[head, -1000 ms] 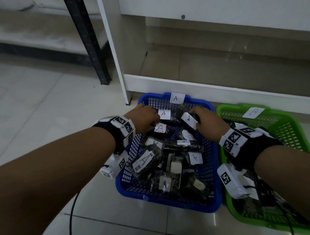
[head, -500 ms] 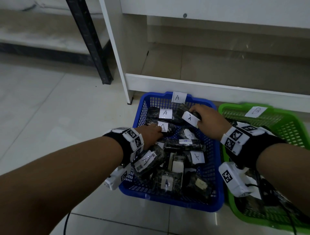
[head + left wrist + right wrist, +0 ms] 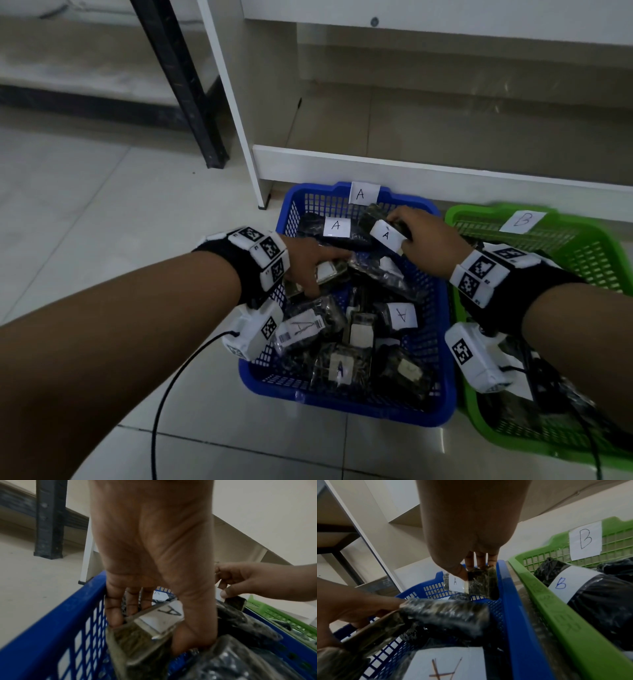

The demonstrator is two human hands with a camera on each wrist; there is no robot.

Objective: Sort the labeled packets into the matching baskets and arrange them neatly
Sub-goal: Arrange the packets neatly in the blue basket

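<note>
The blue basket (image 3: 342, 407), tagged A, holds several dark packets with white A labels. On its left side my left hand (image 3: 325, 274) grips one A packet (image 3: 154, 626) between fingers and thumb, its near end tilted up. At the far right corner my right hand (image 3: 400, 233) pinches another A packet (image 3: 385, 236), seen lifted off the pile in the right wrist view (image 3: 479, 586). An A packet (image 3: 335, 226) lies flat between the two hands. The green basket (image 3: 472, 214), tagged B, stands to the right with B packets (image 3: 590, 601) inside.
A white shelf frame (image 3: 233, 102) stands right behind both baskets, and a black metal post (image 3: 185, 89) is to its left. Pale floor tiles (image 3: 102, 222) spread out left of the blue basket. A black cable (image 3: 164, 394) hangs from my left wrist.
My left hand has drawn back from the far left of the blue basket toward me and closed on an A packet. My right hand has kept its packet at the far right.
</note>
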